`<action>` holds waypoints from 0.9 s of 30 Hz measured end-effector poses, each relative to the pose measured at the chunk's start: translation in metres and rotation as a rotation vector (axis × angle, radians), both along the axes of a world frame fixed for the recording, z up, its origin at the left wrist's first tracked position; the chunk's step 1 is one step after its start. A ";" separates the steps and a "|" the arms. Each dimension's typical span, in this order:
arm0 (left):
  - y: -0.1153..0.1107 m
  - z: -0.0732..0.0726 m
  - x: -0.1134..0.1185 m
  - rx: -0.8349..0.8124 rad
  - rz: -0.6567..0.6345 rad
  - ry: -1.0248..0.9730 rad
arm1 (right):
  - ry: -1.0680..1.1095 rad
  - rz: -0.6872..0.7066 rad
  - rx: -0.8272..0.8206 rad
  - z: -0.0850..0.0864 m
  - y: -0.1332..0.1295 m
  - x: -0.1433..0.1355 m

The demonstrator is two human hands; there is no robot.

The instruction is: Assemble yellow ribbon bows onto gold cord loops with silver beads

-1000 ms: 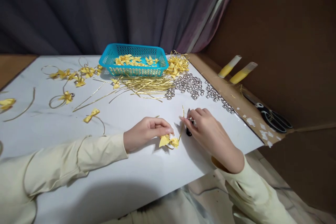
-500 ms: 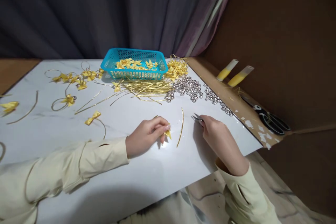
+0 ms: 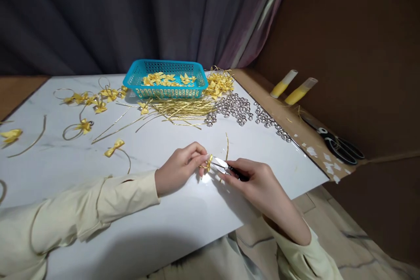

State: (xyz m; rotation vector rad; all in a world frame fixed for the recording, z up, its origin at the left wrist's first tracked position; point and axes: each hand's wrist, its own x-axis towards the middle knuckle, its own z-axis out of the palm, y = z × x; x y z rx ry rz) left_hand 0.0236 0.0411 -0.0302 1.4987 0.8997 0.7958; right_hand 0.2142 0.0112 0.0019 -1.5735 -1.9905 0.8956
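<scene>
My left hand (image 3: 183, 167) is closed, pinching a small yellow ribbon bow (image 3: 209, 162) with a bit of gold cord curving beneath the fingers. Black-handled thread snips (image 3: 231, 170) are gripped in my right hand (image 3: 257, 181). Their silver blades point left and reach the bow; whether they close on anything is too small to tell. Just behind the snips lies a single piece of gold cord (image 3: 227, 142), its lower part hidden by the blades and fingers. Left of my left hand rests another yellow bow (image 3: 114, 148) with a cord tail.
A blue basket (image 3: 164, 92) of yellow bows stands at the back. Before it lie many gold cords (image 3: 183, 109), with silver rings (image 3: 234, 107) to their right. Looped bows (image 3: 84, 126) are scattered left. Black scissors (image 3: 339, 146) and two yellow-filled tubes (image 3: 301, 91) lie along the right side.
My right hand has moved left and brought the snips to the bow, turning them so the blades and handle show. My left hand still pinches the bow in nearly the same place.
</scene>
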 end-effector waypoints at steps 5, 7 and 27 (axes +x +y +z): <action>0.000 -0.002 0.000 -0.012 0.005 -0.004 | -0.025 -0.001 -0.047 0.001 -0.003 0.002; 0.000 -0.002 0.000 -0.018 0.011 -0.007 | -0.031 -0.002 -0.059 0.001 -0.004 0.003; 0.004 0.002 -0.004 0.178 0.047 0.150 | -0.036 0.041 0.164 -0.018 -0.006 -0.010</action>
